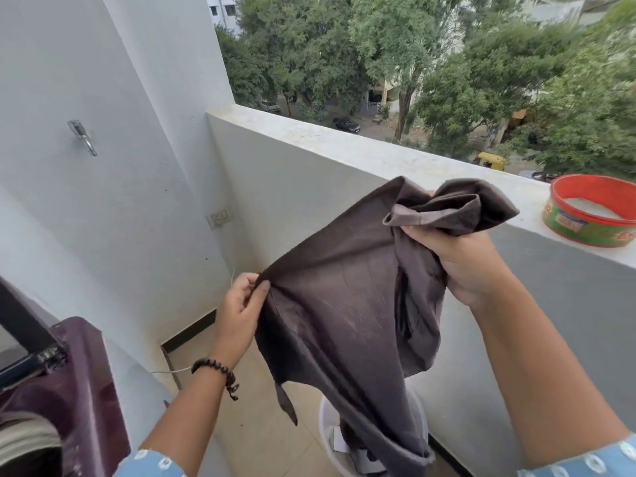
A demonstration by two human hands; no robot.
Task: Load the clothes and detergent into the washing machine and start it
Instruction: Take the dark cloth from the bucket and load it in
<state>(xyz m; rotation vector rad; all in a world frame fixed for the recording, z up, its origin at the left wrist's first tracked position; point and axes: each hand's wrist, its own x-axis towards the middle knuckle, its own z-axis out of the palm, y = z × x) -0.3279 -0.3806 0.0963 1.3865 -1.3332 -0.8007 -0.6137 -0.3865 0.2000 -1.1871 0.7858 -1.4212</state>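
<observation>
A dark brown-grey garment (347, 304) hangs in the air in front of me over the balcony floor. My left hand (239, 306) pinches its left edge between thumb and fingers. My right hand (461, 263) grips a bunched part of it higher up on the right. Its lower end trails down into a white bucket (327, 428) on the floor, where more clothes lie. The maroon washing machine (82, 390) stands at the lower left with its lid raised, and some grey cloth (27, 438) shows in its opening. A red-and-green detergent tub (592, 215) sits open on the parapet at the right.
A white parapet wall (344, 146) runs across the balcony with trees and a street beyond. A metal tap (82, 136) and a wall socket (219, 218) are on the white wall at the left. Tiled floor (247, 407) lies between the machine and the bucket.
</observation>
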